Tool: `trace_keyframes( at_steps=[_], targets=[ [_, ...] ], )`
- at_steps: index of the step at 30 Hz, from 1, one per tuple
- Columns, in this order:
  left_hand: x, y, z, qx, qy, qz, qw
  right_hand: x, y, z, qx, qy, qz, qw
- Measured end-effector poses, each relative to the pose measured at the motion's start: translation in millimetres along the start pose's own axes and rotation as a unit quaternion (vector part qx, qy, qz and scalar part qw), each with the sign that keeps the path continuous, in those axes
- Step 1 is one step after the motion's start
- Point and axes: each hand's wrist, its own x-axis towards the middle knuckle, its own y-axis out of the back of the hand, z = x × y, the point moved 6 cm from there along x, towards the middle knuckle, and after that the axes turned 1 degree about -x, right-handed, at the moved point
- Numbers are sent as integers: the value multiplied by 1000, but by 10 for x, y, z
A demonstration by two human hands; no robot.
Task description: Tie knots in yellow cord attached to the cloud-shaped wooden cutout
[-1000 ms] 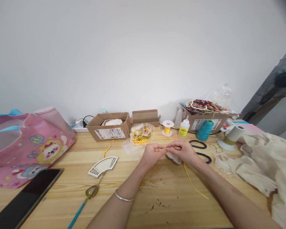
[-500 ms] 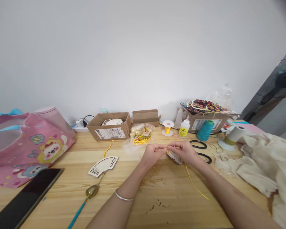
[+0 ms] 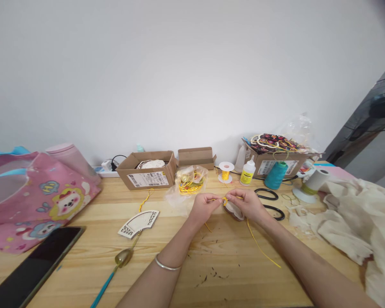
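Both hands pinch a yellow cord (image 3: 259, 245) over the middle of the table. My left hand (image 3: 204, 210) grips one stretch of it, with a short end hanging below the palm. Just to the right, my right hand (image 3: 247, 203) pinches another stretch, and a long tail trails down to the wood. Between the hands a small yellow knot or loop shows at the top of a pale, scallop-edged wooden piece (image 3: 233, 210). The right fingers partly cover that piece. Black-handled scissors (image 3: 273, 212) lie right beside the right hand, their blades hidden.
Behind the hands stand a bag of yellow cords (image 3: 191, 182), a cord spool (image 3: 226, 173), a glue bottle (image 3: 247, 172) and a teal thread cone (image 3: 275, 176). A fan-shaped ornament (image 3: 139, 224) with a bell and tassel lies left, near a phone (image 3: 32, 269). Cloth (image 3: 346, 222) heaps at right.
The hands have drawn slightly apart, so a little more of the yellow knot shows between the fingertips. Both still pinch the cord; everything else is unchanged.
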Motion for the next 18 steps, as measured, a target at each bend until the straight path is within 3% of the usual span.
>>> trace_keyframes(
  at_steps=[3, 11, 18],
  targets=[
    [7, 31, 2, 14, -6, 26, 1000, 5, -18, 13, 12, -3, -9, 1000],
    [11, 31, 20, -13, -6, 22, 1000, -1, -24, -12, 8, 6, -6, 1000],
    [21, 54, 7, 25, -14, 40, 999, 6, -15, -6, -14, 26, 3, 1000]
  ],
)
